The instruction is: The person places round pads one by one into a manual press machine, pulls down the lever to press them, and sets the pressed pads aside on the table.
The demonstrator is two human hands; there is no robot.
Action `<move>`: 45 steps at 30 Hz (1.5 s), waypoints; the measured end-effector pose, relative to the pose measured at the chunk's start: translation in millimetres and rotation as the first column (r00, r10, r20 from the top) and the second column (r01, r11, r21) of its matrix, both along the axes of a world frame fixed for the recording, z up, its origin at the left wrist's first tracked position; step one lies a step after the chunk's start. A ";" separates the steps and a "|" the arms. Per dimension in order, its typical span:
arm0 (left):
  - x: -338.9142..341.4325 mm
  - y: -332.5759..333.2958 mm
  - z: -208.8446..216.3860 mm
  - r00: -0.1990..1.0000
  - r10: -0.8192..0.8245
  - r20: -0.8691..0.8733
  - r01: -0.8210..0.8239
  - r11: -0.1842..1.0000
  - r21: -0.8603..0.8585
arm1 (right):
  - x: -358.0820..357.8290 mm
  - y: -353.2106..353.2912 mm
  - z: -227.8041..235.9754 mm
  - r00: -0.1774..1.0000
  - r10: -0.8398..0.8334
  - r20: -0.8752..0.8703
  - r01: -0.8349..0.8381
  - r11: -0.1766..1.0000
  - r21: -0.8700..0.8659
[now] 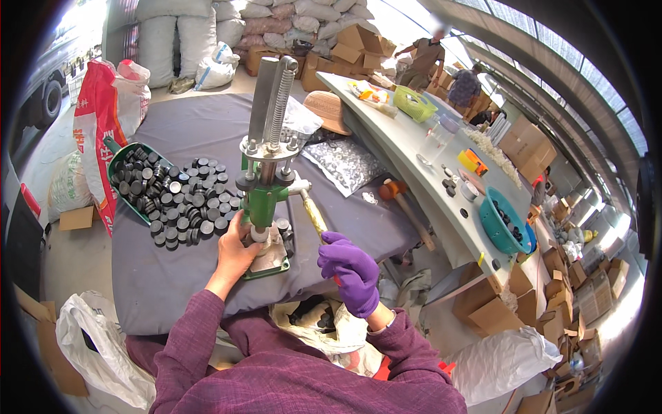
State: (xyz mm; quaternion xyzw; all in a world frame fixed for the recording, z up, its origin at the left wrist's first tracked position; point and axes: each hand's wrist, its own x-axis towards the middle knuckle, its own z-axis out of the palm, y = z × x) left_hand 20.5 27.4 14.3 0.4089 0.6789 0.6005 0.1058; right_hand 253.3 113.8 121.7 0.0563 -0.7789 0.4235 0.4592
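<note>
Left of the green arm press (265, 199) lie black round caps (195, 200); the left hand (234, 248) curls beside its ram (259, 233), hold unclear, the right hand (350, 274) gripping its lever (314, 212)

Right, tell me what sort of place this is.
Probably a small workshop: there's a green lever press, a heap of dark round pieces beside it, and bulging sacks stacked behind.

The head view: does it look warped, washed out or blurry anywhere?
In the head view, the roof curves along the black rim; also in the head view, daylight burns out the top middle, beside a standing co-worker whose head is blurred; nearer, in the head view, the green lever press and dark round caps look fairly sharp.
</note>
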 end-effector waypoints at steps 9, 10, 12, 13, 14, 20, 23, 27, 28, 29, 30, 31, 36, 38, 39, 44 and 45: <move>3.0 -0.4 7.7 0.998 -0.064 0.018 0.064 0.997 0.046 | -1.8 5.3 -17.3 0.994 -0.016 -0.112 0.031 0.990 0.137; 0.8 -2.1 4.0 0.998 -0.060 0.021 0.059 0.998 0.034 | -3.1 5.8 -16.7 0.996 0.005 -0.093 0.008 0.989 0.146; 2.2 -6.3 5.9 0.998 -0.052 0.022 0.052 0.999 0.001 | -2.6 5.7 -16.4 0.997 0.029 -0.078 -0.017 0.987 0.161; 1.4 -4.3 4.7 0.999 -0.049 0.018 0.049 0.999 0.006 | -0.7 5.5 -17.6 0.998 0.010 -0.063 -0.001 0.990 0.142; -0.2 -0.5 1.4 0.999 -0.049 -0.008 0.049 0.999 0.017 | -0.3 6.0 -18.0 0.999 -0.009 -0.048 0.015 0.992 0.123; 1.2 -2.3 2.2 0.998 -0.055 -0.015 0.056 0.998 0.041 | 0.5 2.7 -13.1 0.999 -0.002 -0.049 0.006 0.998 0.070; -3.0 0.2 -3.9 0.999 -0.033 -0.037 0.035 0.998 0.052 | -3.0 5.0 -13.0 0.999 0.002 -0.051 0.002 0.997 0.078; 1.2 -0.7 1.1 0.999 -0.018 -0.037 0.020 0.999 0.043 | 0.8 4.7 -14.1 1.000 -0.014 -0.025 0.016 0.997 0.074; 0.7 0.0 0.4 0.999 -0.024 -0.040 0.026 0.999 0.041 | 0.3 5.2 -14.5 1.000 -0.006 -0.025 0.008 0.997 0.071; 0.1 0.5 0.2 0.999 -0.030 -0.043 0.032 0.999 0.039 | -0.4 6.0 -14.5 1.000 -0.012 -0.017 0.013 0.998 0.058; 0.1 -0.9 1.2 0.999 -0.027 -0.035 0.028 0.999 0.042 | 0.0 4.8 -13.6 1.000 -0.017 -0.010 0.018 0.999 0.050; 0.6 -1.8 1.9 0.999 -0.019 -0.038 0.020 0.999 0.045 | 1.4 3.6 -13.1 1.000 -0.009 -0.013 0.009 0.999 0.053; 3.7 -3.8 6.3 0.999 -0.020 -0.049 0.022 0.999 0.040 | 0.6 -1.7 -2.9 1.000 -0.021 0.000 0.021 1.000 -0.020; 4.9 -2.7 8.0 0.999 -0.029 -0.038 0.031 0.998 0.056 | 1.3 -1.4 -1.4 1.000 -0.025 -0.010 0.025 0.999 -0.035; 3.9 -2.2 6.2 0.999 -0.019 -0.040 0.022 0.998 0.055 | 0.4 -0.7 -1.5 1.000 -0.016 -0.011 0.015 0.999 -0.036; -1.9 3.7 -0.6 0.999 -0.029 -0.037 0.032 0.996 0.086 | -4.5 7.5 -14.7 0.998 -0.031 -0.059 0.034 0.999 0.041; 2.6 1.5 -1.8 0.999 -0.037 -0.040 0.041 0.993 0.108 | -2.3 5.6 -19.7 0.997 -0.041 -0.071 0.050 0.991 0.128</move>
